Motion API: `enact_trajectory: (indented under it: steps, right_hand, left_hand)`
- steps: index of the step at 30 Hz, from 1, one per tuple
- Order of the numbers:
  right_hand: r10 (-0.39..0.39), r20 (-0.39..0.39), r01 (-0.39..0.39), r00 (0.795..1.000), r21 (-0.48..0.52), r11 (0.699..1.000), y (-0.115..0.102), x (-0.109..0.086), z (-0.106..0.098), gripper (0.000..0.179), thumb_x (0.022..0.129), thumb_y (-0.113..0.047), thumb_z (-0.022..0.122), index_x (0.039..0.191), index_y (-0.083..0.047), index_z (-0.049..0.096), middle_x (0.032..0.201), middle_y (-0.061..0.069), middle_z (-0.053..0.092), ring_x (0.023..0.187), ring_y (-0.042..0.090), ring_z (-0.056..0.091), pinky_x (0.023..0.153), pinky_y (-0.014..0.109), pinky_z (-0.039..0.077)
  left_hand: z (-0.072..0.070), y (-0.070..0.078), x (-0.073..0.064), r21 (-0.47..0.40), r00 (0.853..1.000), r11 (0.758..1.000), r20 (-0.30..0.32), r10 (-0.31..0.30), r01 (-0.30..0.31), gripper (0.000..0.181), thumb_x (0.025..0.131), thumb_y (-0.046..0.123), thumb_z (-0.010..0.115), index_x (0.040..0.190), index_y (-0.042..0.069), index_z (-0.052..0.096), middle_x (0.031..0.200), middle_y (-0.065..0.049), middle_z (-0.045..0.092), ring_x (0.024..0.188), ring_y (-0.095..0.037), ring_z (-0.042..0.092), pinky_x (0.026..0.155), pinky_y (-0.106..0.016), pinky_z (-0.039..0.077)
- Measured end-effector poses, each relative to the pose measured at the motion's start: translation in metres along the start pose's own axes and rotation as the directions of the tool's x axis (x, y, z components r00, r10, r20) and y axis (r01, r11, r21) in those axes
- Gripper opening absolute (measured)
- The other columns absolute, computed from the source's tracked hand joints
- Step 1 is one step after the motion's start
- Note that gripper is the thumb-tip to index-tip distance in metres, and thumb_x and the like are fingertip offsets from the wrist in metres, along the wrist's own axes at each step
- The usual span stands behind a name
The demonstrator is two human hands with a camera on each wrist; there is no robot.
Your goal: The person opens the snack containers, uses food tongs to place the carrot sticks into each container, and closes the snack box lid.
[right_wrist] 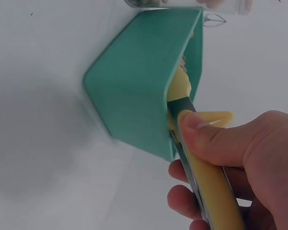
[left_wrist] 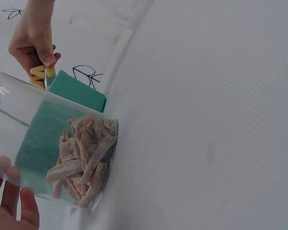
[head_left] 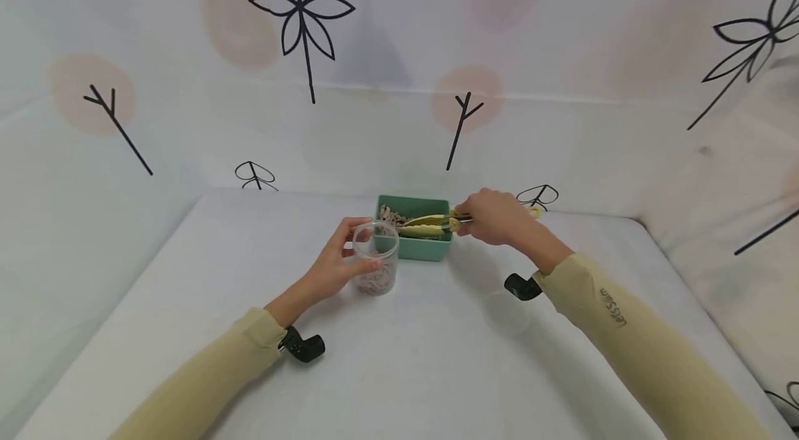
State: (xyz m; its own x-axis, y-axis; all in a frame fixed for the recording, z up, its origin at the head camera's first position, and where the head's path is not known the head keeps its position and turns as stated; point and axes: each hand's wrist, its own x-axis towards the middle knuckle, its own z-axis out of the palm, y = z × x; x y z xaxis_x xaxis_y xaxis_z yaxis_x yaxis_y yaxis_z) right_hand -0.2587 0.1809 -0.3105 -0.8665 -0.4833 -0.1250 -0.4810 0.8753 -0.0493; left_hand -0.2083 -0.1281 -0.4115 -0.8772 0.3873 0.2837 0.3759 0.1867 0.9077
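My left hand point(head_left: 337, 263) grips a clear plastic jar point(head_left: 383, 249) that stands upright on the table, thumb at the front and fingers round the back. Pale brown dried strips point(left_wrist: 84, 160) fill the lower part of the jar. Behind and to the right of it is a green rectangular box point(head_left: 424, 250) with more of these strips point(head_left: 392, 215) at its left end. My right hand point(head_left: 493, 216) holds yellow tongs point(right_wrist: 209, 187) by the handles, thumb on top. The tongs' tips reach into the box beside the strips; the box wall hides them in the right wrist view.
A clear round lid point(head_left: 507, 312) lies on the white table point(head_left: 424, 370), right of the jar. A white cloth wall point(head_left: 387, 141) with drawn flowers and twigs rises behind the box. Dark wrist cameras point(head_left: 304, 345) jut out below both sleeves.
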Motion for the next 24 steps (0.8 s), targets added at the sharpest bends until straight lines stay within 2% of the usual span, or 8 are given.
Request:
enact_trajectory:
  steps: [6,12,17,24]
  right_hand:
    - [0.012,-0.035,-0.010,0.999,0.069,0.998,0.007,-0.009,-0.002,0.042,0.091,-0.028,0.075,0.127,-0.007,0.069,0.114,0.009,0.071,0.076,0.017,0.060,0.057,0.030,0.047]
    - [0.062,-0.059,-0.054,0.996,0.134,0.989,0.011,-0.017,0.000,0.049,0.091,-0.031,0.074,0.131,-0.004,0.065,0.109,0.010,0.072,0.076,0.017,0.060,0.059,0.030,0.047]
    - [0.054,-0.095,-0.034,0.994,0.198,0.980,0.016,-0.022,0.004,0.050,0.091,-0.029,0.074,0.131,0.000,0.064,0.107,0.010,0.073,0.077,0.016,0.061,0.064,0.032,0.049]
    - [0.058,-0.161,-0.009,0.985,0.295,0.955,0.021,-0.025,0.004,0.049,0.091,-0.024,0.075,0.131,0.003,0.063,0.106,0.013,0.073,0.074,0.016,0.059,0.063,0.032,0.048]
  left_hand:
    - [-0.001,0.002,0.000,0.029,1.000,0.999,0.001,-0.017,0.017,0.070,0.087,0.010,0.078,0.145,0.015,0.039,0.138,-0.018,0.048,0.127,-0.030,0.044,0.101,-0.055,0.038]
    - [-0.003,0.006,0.001,0.042,0.999,0.998,0.012,-0.052,0.052,0.072,0.087,0.015,0.078,0.147,0.015,0.038,0.138,-0.017,0.048,0.128,-0.031,0.043,0.102,-0.056,0.038]
    - [-0.003,0.007,0.001,0.027,0.997,0.996,0.015,-0.082,0.082,0.072,0.086,0.016,0.080,0.146,0.017,0.040,0.135,-0.015,0.049,0.127,-0.031,0.043,0.103,-0.056,0.038]
    - [-0.003,0.008,0.002,0.015,0.995,0.995,0.008,-0.096,0.096,0.072,0.085,0.016,0.081,0.145,0.018,0.042,0.136,-0.015,0.049,0.127,-0.031,0.043,0.104,-0.056,0.037]
